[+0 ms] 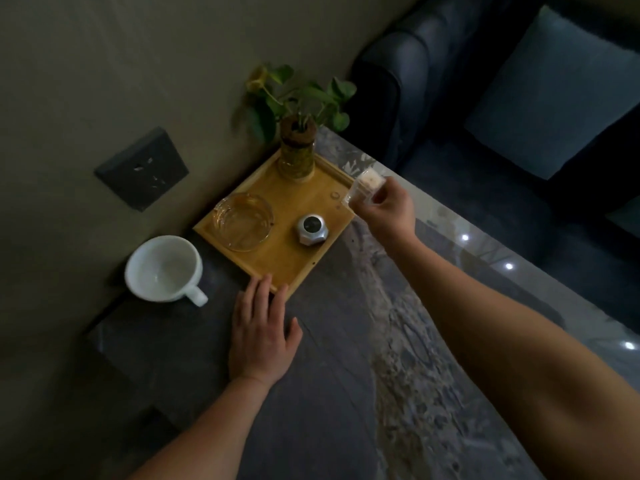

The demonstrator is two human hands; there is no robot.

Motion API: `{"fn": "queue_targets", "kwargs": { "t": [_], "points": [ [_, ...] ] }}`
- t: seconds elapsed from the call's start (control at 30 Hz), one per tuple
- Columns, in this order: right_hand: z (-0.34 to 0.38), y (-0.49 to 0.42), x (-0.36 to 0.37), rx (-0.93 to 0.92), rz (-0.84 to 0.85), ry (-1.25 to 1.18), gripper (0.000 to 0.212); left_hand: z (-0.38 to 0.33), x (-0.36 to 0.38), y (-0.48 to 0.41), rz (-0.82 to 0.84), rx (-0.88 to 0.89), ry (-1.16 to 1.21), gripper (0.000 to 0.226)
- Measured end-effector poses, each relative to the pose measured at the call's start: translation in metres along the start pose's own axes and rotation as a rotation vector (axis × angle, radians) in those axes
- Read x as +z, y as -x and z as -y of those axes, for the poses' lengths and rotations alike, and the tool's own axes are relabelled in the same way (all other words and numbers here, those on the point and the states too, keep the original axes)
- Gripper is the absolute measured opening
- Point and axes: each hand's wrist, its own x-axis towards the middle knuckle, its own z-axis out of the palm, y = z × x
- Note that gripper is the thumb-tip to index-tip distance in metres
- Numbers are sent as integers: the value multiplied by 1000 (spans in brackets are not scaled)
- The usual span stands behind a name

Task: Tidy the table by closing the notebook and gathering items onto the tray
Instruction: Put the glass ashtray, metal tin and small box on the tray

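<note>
- The right hand (388,207) pinches a small clear plastic box (363,188) with something pale inside, holding it in the air over the tray's right edge.
- The left hand (261,332) lies flat on the dark table (329,375), fingers spread and holding nothing, its fingertips touching the tray's near corner.
- The wooden tray (294,258) carries 3 things: a glass ashtray (244,221), a small silver faceted object (311,229) beside it, and a plant in a glass vase (297,157) at the far corner.
- A white cup (164,268) stands on the table just left of the tray, not on it.
- No notebook is in view.
</note>
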Motion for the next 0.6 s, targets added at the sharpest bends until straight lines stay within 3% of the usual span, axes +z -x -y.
{"fn": "queue_targets", "kwargs": {
  "t": [0.43,0.6],
  "points": [
    [-2,-38,44,-52,84,209,32,0,4,1,-7,-7,-14,58],
    [-11,-40,41,-47,69,275,41,0,4,1,2,-6,-27,58]
  ]
}}
